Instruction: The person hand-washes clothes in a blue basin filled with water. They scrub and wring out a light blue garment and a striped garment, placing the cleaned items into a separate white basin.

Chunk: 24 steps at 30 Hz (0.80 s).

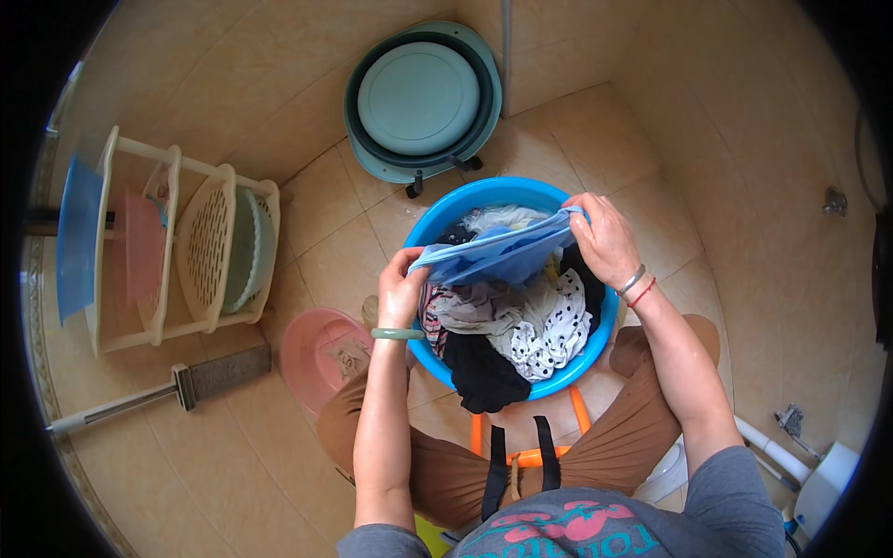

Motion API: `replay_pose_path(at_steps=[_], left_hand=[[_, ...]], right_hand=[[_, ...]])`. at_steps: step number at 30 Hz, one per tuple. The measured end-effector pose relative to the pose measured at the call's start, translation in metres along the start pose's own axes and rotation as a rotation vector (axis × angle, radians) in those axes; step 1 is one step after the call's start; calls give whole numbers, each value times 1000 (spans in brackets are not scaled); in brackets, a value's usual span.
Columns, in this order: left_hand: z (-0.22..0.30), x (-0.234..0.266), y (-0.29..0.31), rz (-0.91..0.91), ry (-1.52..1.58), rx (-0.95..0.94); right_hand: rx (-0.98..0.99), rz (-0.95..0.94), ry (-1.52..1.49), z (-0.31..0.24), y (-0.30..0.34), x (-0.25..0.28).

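My left hand (401, 286), with a green bangle at the wrist, pinches one end of a light-blue piece of thin cloth (493, 260). The other end is gripped in my right hand (607, 242), which has a silver bangle and a red cord at its wrist. Between them the cloth's upper edge is stretched, and the rest hangs into a bright blue basin (446, 200). Inside the basin lie a white cloth with black dots (566, 325), a greyish cloth (484, 310) and a black cloth (484, 370) draped over the near rim. What kind of garment the blue cloth is, I cannot tell.
A pink basin (296, 353) stands left of my knee. Beyond the blue basin a folding green tub (419, 98) leans at the wall. At left are a cream rack (167, 251) holding basins and a flat mop (223, 378). Orange stool legs (581, 409) show between my legs.
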<state>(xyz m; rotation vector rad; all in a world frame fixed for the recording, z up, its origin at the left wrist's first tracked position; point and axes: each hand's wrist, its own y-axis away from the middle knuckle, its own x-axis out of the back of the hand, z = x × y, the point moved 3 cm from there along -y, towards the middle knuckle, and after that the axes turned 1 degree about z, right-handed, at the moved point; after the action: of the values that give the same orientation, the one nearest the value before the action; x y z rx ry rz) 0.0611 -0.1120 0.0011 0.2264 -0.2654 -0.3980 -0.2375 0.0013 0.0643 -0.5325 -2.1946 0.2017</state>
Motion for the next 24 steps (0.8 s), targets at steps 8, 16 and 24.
replay_pose_path(at_steps=[8,16,24], left_hand=[[70,-24,21,-362,559,171],[90,0,29,371,-477,-301],[54,-52,21,223,-942,-360]], right_hand=[[-595,-189,-598,20,3,2],[-630,-214,-1241,-17,-2,13],[-286,-513,-559,-21,6,-38]])
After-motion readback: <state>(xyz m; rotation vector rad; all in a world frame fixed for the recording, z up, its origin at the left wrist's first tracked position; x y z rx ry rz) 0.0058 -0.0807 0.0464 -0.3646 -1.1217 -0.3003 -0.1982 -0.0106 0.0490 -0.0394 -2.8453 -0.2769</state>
